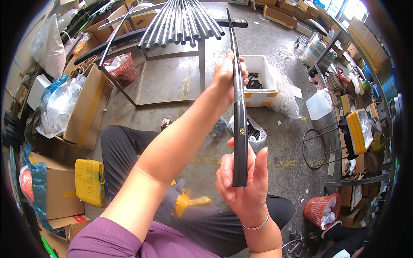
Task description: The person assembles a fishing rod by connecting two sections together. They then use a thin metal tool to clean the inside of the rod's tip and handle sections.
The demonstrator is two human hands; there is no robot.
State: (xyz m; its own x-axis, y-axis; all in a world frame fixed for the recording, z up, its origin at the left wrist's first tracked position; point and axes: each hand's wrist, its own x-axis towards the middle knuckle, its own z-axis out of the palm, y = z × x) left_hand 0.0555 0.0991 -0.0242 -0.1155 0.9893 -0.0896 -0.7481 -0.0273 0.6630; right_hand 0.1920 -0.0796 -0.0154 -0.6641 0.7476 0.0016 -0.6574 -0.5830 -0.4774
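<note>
A long, slim black pole (pixel 240 107) with a small gold-coloured mark near its wide end stretches away from me, narrowing toward the far end. My left hand (pixel 226 73) is wrapped round it about a third of the way down from the thin tip. Lower down, my right hand (pixel 245 178) cradles the wide end loosely, its fingers curled on the left side and its thumb standing up on the right. Beyond the pole, a white foam box (pixel 267 88) contains small black parts. Beneath it lies a clear plastic bag (pixel 259 139) with black pieces inside.
Many dark shiny tubes (pixel 183 28) lie fanned across a metal frame (pixel 202 73) ahead. Cardboard boxes (pixel 92 116) and a yellow-taped block (pixel 90 182) line the left. On the right are a white jug (pixel 319 104), an upturned stool (pixel 325 146), shelving (pixel 365 182) and a red basket (pixel 320 208).
</note>
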